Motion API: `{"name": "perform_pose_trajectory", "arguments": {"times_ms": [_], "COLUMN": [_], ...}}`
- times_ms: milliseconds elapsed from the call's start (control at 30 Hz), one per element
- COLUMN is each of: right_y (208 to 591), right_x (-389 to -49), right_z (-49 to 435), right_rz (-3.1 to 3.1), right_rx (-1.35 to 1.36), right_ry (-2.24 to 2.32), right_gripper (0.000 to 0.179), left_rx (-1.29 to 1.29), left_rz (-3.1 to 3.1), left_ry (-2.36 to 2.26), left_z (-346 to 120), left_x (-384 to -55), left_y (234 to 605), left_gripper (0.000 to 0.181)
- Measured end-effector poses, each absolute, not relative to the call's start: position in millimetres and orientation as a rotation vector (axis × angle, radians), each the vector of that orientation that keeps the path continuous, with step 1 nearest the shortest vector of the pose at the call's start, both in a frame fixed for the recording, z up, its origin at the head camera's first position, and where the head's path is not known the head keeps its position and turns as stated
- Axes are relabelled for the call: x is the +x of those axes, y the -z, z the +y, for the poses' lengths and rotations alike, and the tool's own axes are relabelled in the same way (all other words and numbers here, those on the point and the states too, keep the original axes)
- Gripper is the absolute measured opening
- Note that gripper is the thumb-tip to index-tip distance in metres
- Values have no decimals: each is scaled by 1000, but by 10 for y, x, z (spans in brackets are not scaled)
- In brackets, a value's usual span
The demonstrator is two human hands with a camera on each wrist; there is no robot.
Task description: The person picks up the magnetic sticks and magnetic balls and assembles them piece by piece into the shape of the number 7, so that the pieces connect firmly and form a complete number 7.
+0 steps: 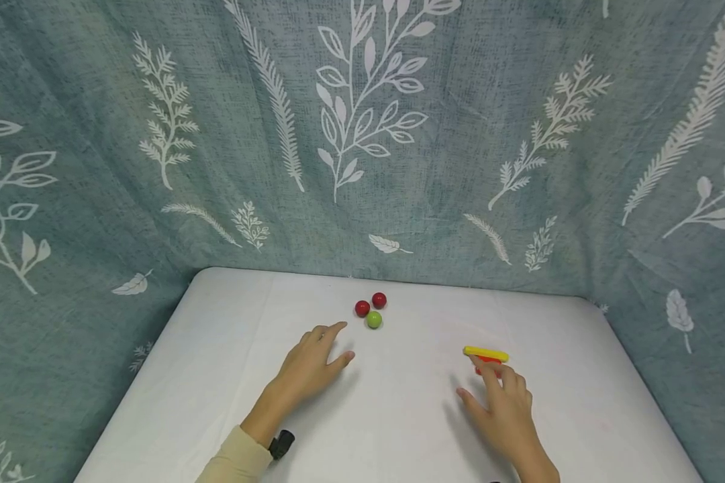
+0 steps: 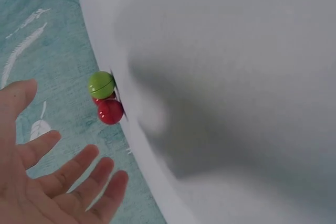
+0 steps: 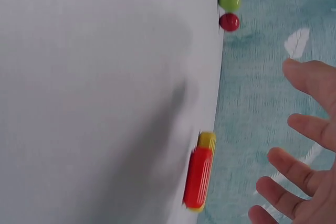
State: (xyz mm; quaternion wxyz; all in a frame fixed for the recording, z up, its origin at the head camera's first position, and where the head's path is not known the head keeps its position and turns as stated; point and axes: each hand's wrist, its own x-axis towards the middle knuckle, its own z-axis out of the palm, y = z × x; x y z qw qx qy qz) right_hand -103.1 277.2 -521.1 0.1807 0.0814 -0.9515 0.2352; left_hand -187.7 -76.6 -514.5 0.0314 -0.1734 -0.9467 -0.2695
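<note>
My left hand (image 1: pixel 308 367) hovers over the white table with its fingers spread, holding nothing. Just beyond its fingertips sit a shiny green ball (image 1: pixel 374 320) and two dark red balls (image 1: pixel 362 308), grouped close together. Extended and apart, the fingers of my right hand (image 1: pixel 506 412) are also empty. Past that hand lies a yellow stick (image 1: pixel 495 355), with a red rounded bar (image 3: pixel 198 179) on its near side. In the head view the right index finger partly covers the red bar; the right wrist view shows a gap between hand and bar.
A white cloth-like surface covers the table (image 1: pixel 411 402). Behind and at both sides hangs a blue-green curtain (image 1: pixel 435 174) with white leaf prints, meeting the table's far edge. A black strap device (image 1: pixel 282 444) sits on the left wrist beside a beige sleeve (image 1: pixel 237 457).
</note>
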Motion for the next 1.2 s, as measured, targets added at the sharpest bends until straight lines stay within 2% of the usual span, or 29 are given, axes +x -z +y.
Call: {"name": "perform_pose_trajectory", "arguments": {"times_ms": [433,733,900,1200], "right_y": [5236,5389,5441,5481], "right_x": [-1142,-1312,-1381,-1410], "right_z": [3061,3264,3342,3370], "right_rz": [-2750,-2785,-2842,-2839], "right_rx": [31,-43,-143,-141], "right_ry": [-803,-905,-989,-996], "right_gripper": [50,42,34,31], "left_rx": [-540,-540,-555,-584], "left_rz": [-2951,-2987,-3012,-3044], "left_ry": [1037,1061,1076,1057], "left_z": [-512,-371,-308,-252], "left_x": [-2325,-2583,-2683,-2749], "left_y": [5258,5341,5376,5425], "left_gripper": [56,52,51,51]}}
